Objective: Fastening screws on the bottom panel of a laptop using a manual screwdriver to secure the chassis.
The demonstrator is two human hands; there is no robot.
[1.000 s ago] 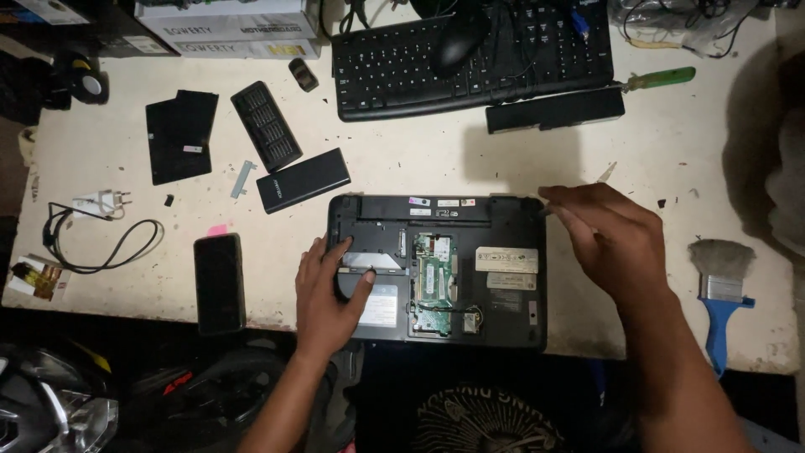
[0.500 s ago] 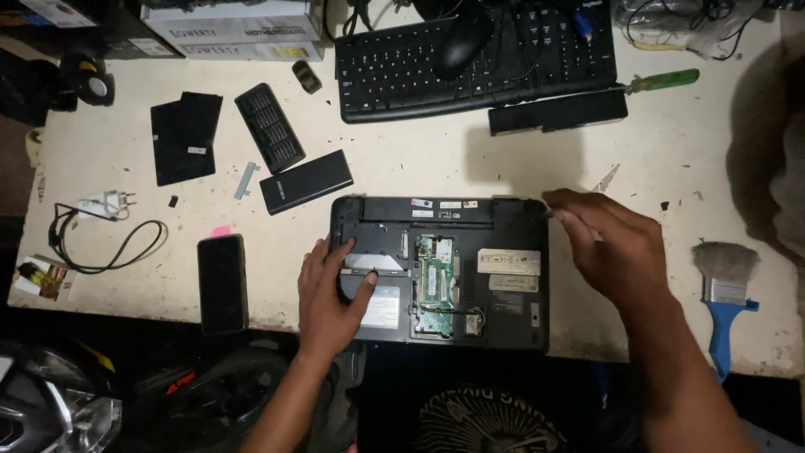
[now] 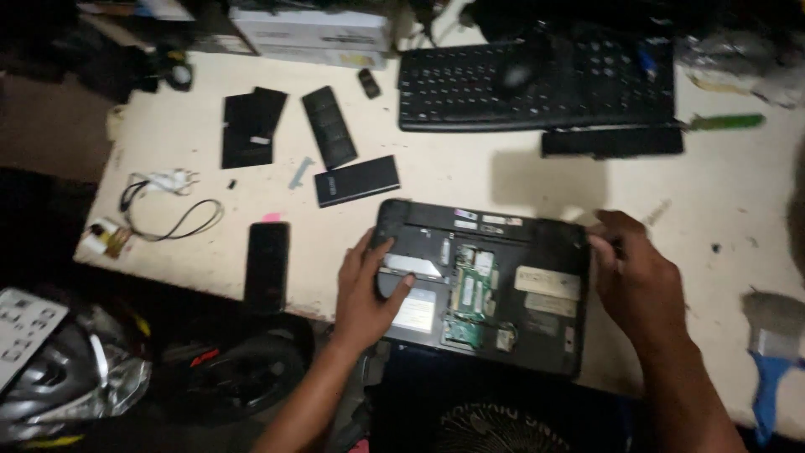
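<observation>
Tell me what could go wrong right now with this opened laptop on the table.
1. The laptop hangs over the table's near edge; pressure from the left hand could tip it off.
2. The green circuit board lies bare, so a finger or tool could damage it.
3. The right hand covers the right edge, and whether it has a grip on a tool can't be told; in this dim light a slip could go unnoticed.

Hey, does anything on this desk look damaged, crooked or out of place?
The laptop lies upside down with a bottom cover off, its green circuit board bare. The left hand rests on it; the right hand grips its far corner. Black panels lie scattered on the table.
</observation>
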